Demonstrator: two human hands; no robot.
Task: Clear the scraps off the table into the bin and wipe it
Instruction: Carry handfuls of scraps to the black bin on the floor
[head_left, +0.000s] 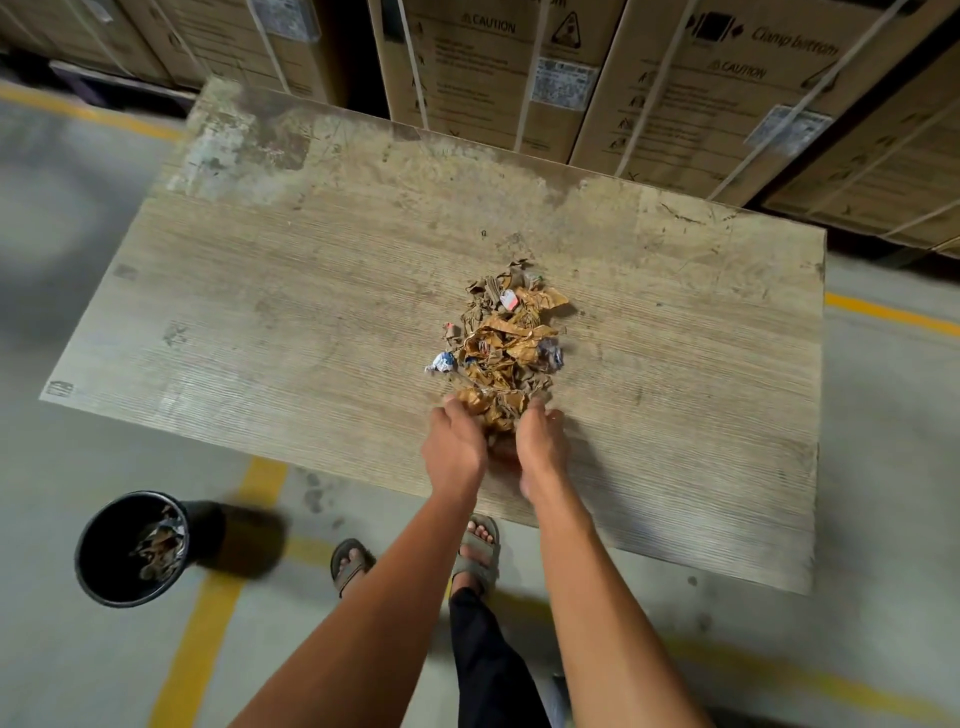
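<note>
Scraps (506, 345) lay in one loose heap on the desk (260, 312), right of centre and nearer my edge than the far one. Mostly torn brown paper and card, with a few white-and-blue wrapper bits on the fringes. My left hand (454, 449) and right hand (540, 447) bracketed the near end of the heap, fingers (451, 404) curled inward round the closest clump, cupping it from both sides. Whether the clump was lifted or just squeezed against the desk, I could not tell.

Risks, as judged:
- Heap longer than my two hands could span. A single scoop would likely leave the far half behind and shed loose pieces.
- Bin (132, 548) stood on the floor to my left, well apart from the heap and below the desk edge. Carrying a loose handful that far could scatter bits on the floor.
- Small wrapper pieces at the heap's left edge sat outside my cupped hands and could be missed.
- Raking the scraps toward me could push them off the near edge onto my sandals (475, 551).

Count: one heap, one bin (already holding some scraps), one desk, two hands engaged. No cloth for wiping in view. Cardboard cartons (701, 88) stacked behind the desk, number not countable.
</note>
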